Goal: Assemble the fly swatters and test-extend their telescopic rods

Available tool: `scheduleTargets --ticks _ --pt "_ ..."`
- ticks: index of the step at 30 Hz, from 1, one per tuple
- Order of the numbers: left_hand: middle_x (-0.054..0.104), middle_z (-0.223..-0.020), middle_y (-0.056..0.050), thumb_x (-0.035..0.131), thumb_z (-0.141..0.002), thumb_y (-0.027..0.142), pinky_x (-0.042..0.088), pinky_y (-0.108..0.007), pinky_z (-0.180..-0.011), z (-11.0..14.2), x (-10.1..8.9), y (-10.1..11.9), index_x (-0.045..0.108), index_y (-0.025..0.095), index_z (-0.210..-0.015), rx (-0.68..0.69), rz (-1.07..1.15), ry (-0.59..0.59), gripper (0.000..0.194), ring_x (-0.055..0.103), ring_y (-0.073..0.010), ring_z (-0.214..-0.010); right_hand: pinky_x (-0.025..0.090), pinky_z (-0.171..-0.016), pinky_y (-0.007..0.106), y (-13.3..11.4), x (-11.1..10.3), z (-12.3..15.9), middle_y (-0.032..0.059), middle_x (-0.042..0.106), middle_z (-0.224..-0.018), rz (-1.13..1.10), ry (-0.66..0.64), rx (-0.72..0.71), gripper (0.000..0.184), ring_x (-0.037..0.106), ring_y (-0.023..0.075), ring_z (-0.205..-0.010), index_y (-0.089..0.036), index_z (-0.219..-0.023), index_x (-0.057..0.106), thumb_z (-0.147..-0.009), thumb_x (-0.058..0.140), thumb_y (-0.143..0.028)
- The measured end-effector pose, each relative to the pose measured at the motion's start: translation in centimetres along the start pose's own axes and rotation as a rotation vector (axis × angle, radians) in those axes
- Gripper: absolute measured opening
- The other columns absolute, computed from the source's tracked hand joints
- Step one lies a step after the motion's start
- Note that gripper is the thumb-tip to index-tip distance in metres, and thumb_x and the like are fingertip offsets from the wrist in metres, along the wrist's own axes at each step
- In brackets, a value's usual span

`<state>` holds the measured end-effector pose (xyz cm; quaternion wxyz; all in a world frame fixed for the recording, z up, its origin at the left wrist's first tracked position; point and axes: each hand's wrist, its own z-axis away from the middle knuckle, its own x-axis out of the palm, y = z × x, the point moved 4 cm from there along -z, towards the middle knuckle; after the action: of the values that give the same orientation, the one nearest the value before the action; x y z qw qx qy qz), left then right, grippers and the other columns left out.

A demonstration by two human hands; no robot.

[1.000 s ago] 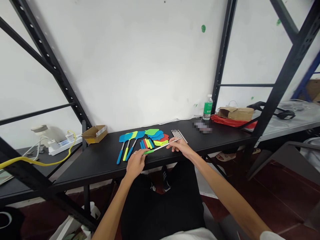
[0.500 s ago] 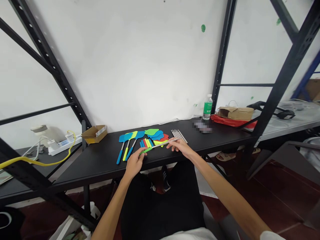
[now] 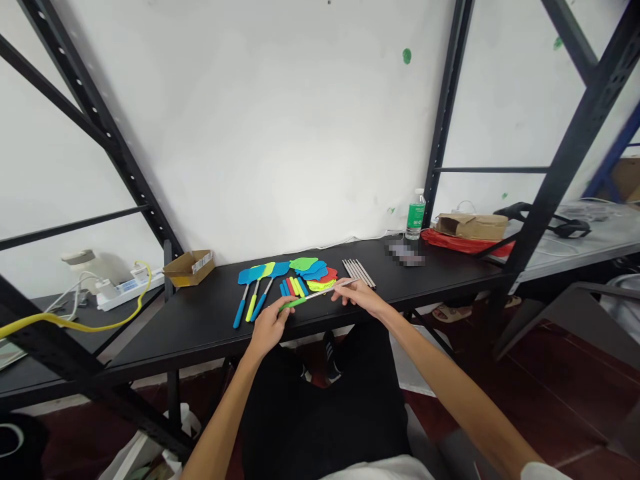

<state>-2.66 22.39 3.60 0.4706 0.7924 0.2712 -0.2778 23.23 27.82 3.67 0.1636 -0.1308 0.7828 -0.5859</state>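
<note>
My left hand is closed on the green handle of a thin metal rod, low over the black table. My right hand pinches the rod's far end near a row of bare metal rods. Behind the rod lie a pile of coloured swatter heads, several loose coloured handle sleeves, and three assembled fly swatters to the left.
A small cardboard box stands at the table's back left. A water bottle, a brown paper bag on red cloth and black shelf posts stand to the right. A power strip and yellow cable lie far left.
My left hand has shifted slightly left with the green handle, and the right hand has slid a little left along the rod. Everything else stays put.
</note>
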Motion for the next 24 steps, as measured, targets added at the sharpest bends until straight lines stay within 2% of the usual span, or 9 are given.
scheduleTargets --ticks 4,8,16,24 --pt "0.068 -0.091 -0.004 0.042 -0.094 0.037 0.046 -0.029 -0.068 -0.3 -0.1 -0.4 0.063 0.025 -0.124 0.000 0.090 0.010 0.038 0.060 -0.0188 -0.075 0.031 -0.046 0.022 -0.1 0.0 0.1 0.0061 0.075 -0.086 0.010 0.002 -0.001 0.037 0.057 0.0109 -0.057 -0.019 -0.099 0.069 -0.081 0.066 -0.052" --pt "0.063 -0.087 -0.005 0.046 -0.093 0.039 0.048 -0.031 -0.075 -0.7 -0.3 -0.9 0.062 0.020 -0.120 0.009 0.288 0.052 0.037 0.059 -0.0184 -0.079 0.030 -0.047 0.021 -0.1 -0.2 0.2 0.0066 0.075 -0.087 -0.010 0.005 0.012 0.040 0.058 0.0107 -0.057 -0.020 -0.106 0.067 -0.083 0.065 -0.053" --pt "0.060 -0.086 -0.003 0.057 -0.087 0.042 0.045 -0.025 -0.061 -0.8 -1.1 -2.7 0.053 0.019 -0.118 -0.109 0.689 0.226 0.039 0.055 -0.0128 -0.068 0.030 -0.046 0.021 0.1 -0.3 0.1 0.0054 0.075 -0.085 -0.014 0.025 0.024 0.038 0.058 0.0099 -0.056 -0.021 -0.102 0.066 -0.083 0.064 -0.054" --pt "0.059 -0.082 0.001 0.066 -0.083 0.035 0.043 -0.024 -0.059 -0.3 -2.0 -2.3 0.046 0.025 -0.115 -0.103 0.997 0.304 0.039 0.055 -0.0128 -0.069 0.029 -0.047 0.021 0.0 -0.3 0.3 0.0050 0.075 -0.086 -0.009 0.026 0.034 0.041 0.057 0.0099 -0.057 -0.020 -0.103 0.066 -0.084 0.062 -0.056"
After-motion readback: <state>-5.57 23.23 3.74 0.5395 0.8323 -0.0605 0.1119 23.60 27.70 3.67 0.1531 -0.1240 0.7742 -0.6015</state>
